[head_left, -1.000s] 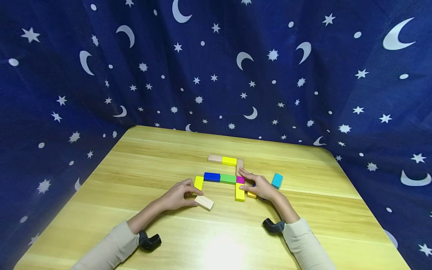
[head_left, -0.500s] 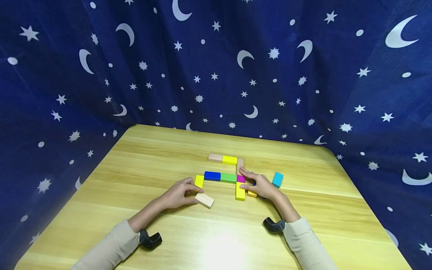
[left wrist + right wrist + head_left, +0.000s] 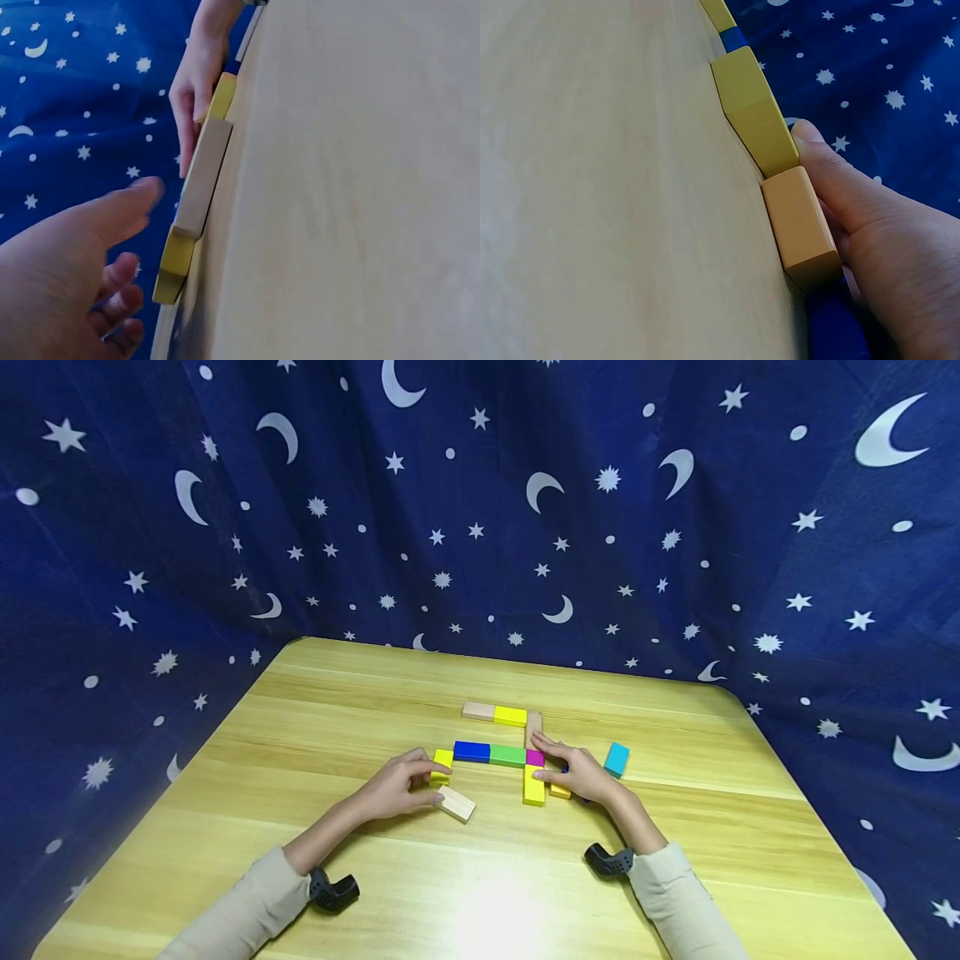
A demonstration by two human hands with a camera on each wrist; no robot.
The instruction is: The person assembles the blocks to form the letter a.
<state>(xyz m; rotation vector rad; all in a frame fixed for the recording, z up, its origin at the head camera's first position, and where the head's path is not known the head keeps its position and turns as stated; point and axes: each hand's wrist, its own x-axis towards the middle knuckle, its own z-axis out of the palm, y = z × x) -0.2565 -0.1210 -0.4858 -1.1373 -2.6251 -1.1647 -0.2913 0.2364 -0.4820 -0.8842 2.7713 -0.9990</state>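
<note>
In the head view my left hand [image 3: 401,783] hovers at the left end of the block layout. Its fingers reach over a yellow block [image 3: 441,772], with the thumb tip by the corner of a plain wooden block [image 3: 457,804]. The left wrist view shows that hand's thumb and fingers apart, gripping nothing. My right hand [image 3: 581,774] rests on the right side of the layout, fingertips at an upright-lying wooden block [image 3: 534,723] and thumb on a yellow block [image 3: 533,789]. A magenta block [image 3: 534,758] lies between them. An orange block [image 3: 801,221] sits below that hand.
A blue block [image 3: 472,752] and a green block [image 3: 507,755] run in a row to the magenta one. Farther back lie a wooden block [image 3: 478,710] and a yellow block [image 3: 511,717]. A light-blue block [image 3: 617,760] lies right of the right hand. A starry curtain [image 3: 480,510] hangs behind the table.
My left fingers have lifted from the plain wooden block and shifted over the yellow block beside it. The right hand and the other blocks stay as they were.
</note>
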